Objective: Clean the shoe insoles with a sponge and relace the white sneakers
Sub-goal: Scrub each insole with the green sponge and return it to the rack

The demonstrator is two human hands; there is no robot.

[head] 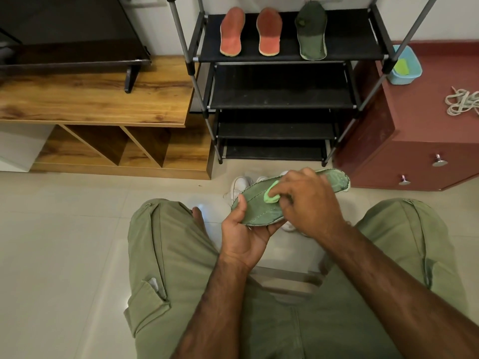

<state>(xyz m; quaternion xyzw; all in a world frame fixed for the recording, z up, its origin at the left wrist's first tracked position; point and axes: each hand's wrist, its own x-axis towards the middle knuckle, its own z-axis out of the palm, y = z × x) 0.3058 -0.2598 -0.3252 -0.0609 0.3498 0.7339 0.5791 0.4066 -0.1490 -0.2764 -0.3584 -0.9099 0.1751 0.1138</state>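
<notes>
Left hand: grips green insole, held above the floor.
Right hand: pinches sponge, pressed on the insole.
Likely done: two red insoles and another green insole on shoe rack.
Left: relacing white sneakers; laces on cabinet.

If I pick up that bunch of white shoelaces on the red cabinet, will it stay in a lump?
Probably not. The tangled white shoelaces lie in loose loops on the red-brown cabinet, so they look floppy and would likely dangle. Such thin cords seem light and shouldn't roll.
</notes>
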